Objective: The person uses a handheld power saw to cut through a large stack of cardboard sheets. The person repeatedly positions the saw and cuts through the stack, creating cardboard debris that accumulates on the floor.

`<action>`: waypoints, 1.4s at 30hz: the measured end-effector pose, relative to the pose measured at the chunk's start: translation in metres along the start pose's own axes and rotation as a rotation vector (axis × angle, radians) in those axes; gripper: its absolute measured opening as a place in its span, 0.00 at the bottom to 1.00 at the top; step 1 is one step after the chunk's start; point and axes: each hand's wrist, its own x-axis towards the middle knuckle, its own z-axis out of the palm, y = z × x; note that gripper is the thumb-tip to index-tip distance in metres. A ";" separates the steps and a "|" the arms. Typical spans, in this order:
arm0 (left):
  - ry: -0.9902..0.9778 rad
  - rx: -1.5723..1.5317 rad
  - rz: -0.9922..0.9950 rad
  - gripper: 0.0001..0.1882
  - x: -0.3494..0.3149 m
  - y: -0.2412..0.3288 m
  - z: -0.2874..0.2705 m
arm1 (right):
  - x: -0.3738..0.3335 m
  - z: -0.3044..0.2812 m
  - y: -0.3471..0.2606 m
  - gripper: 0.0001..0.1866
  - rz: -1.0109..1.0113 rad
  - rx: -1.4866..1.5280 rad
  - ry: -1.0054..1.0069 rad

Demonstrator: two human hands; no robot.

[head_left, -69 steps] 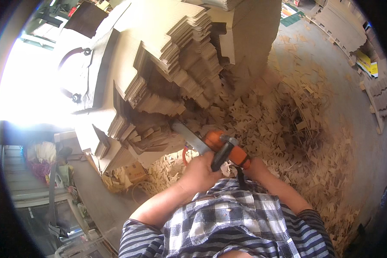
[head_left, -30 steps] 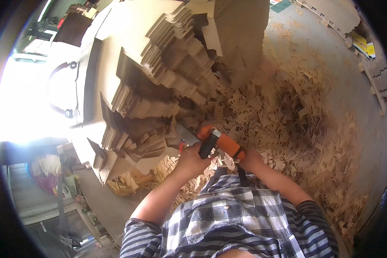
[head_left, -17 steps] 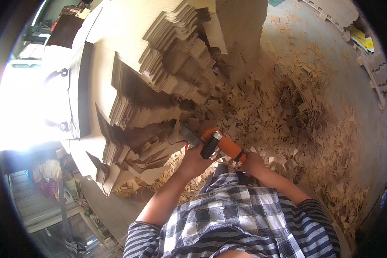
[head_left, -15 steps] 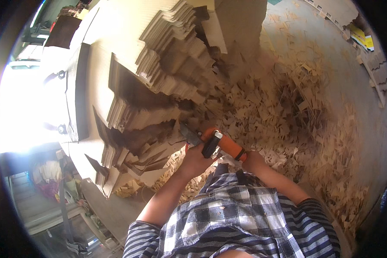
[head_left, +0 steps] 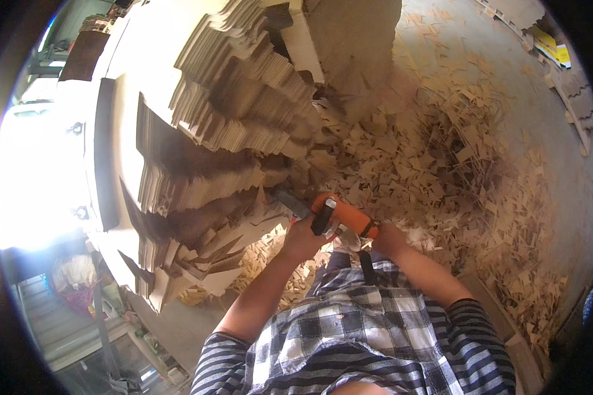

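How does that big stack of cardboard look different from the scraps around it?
Size: the cardboard stack is large and bulky, while the cardboard scraps are many small pieces.

Arrangement: the stack's sheets are packed in layers with stepped edges, while the scraps lie loose in all directions over the floor.

Shared: both are brownish and look like cardboard.

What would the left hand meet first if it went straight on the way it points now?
The orange power tool that the left hand holds comes first. Past it, the line seems to run into the heap of loose cardboard scraps, though depth is hard to judge.
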 end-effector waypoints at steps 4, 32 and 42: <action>-0.056 -0.036 -0.059 0.25 0.000 0.006 -0.011 | 0.004 0.006 0.003 0.12 0.001 -0.014 -0.013; -0.025 0.180 0.193 0.35 0.021 -0.033 0.060 | -0.051 0.025 0.032 0.11 -0.113 0.161 0.006; 0.065 -0.004 0.080 0.28 0.044 -0.011 -0.009 | 0.017 0.011 0.001 0.14 -0.122 0.089 0.074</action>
